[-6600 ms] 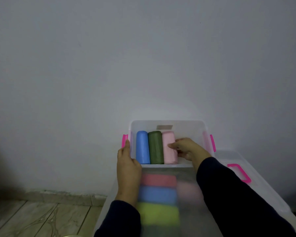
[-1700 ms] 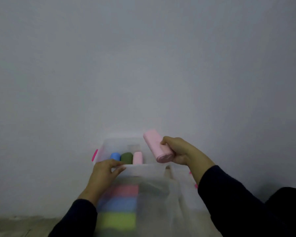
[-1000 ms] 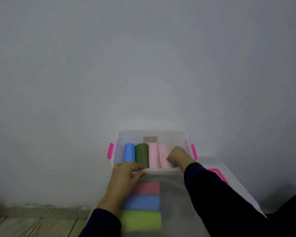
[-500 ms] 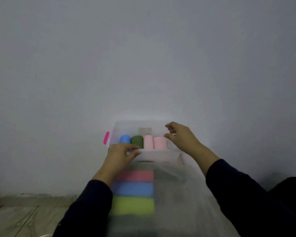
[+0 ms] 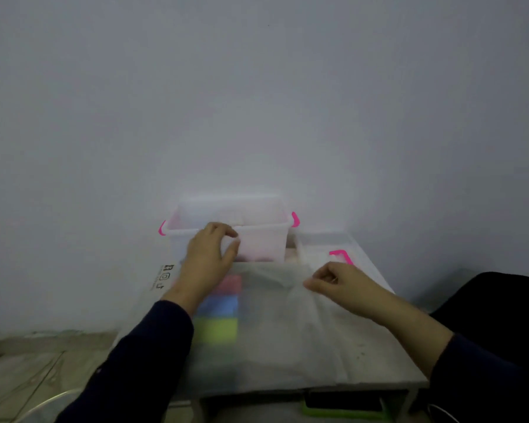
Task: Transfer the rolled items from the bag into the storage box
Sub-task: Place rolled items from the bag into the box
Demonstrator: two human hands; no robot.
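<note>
The clear storage box [image 5: 266, 239] with pink clips stands against the wall; from this low angle the rolls inside it are hidden. My left hand [image 5: 209, 254] grips the box's near rim, thumb and fingers curled over it. In front lies the translucent white bag [image 5: 287, 325]. Through it show a pink roll [image 5: 231, 283], a blue roll [image 5: 220, 305] and a green roll [image 5: 216, 329], stacked in a column. My right hand [image 5: 333, 283] pinches the bag's upper right edge.
The box's clear lid [image 5: 339, 254] with a pink clip lies to the right of the box. Box and bag sit on a low white table [image 5: 403, 380] beside a plain wall. A black cushion or garment [image 5: 501, 300] is at the right. Tiled floor lies at lower left.
My right hand has left the box, where it set a second pink roll, and come back to pinch the bag's edge. The view has dropped, so the rolls in the box no longer show.
</note>
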